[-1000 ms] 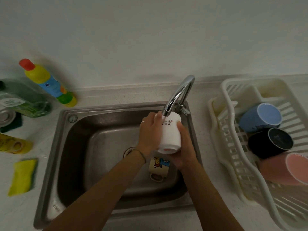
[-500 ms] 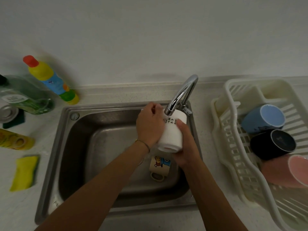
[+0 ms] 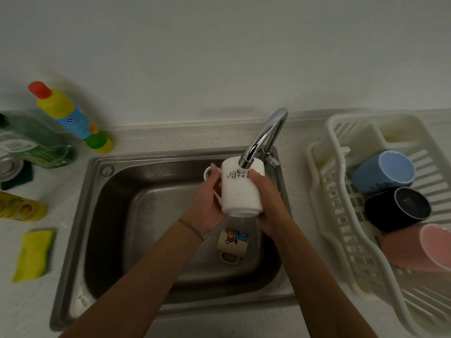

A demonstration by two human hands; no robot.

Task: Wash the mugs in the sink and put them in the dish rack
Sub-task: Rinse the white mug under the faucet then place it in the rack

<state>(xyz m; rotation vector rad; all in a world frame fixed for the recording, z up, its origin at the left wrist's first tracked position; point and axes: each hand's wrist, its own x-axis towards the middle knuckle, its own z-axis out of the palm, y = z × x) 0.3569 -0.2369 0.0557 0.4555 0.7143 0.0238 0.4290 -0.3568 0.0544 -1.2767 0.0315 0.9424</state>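
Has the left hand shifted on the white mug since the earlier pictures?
Yes: against the faucet, the left hand has slid down the white mug, uncovering its handle.

A plain pale wall (image 3: 219, 52) rises behind a speckled light countertop (image 3: 170, 140).

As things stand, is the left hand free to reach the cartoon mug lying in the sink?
Probably not yet. The left hand grips the white mug under the faucet, sharing it with the right hand. The cartoon mug lies uncovered just below, so the path looks open once that hand lets go.

The left hand (image 3: 207, 203) has slid off the white mug (image 3: 242, 189), exposing its handle.
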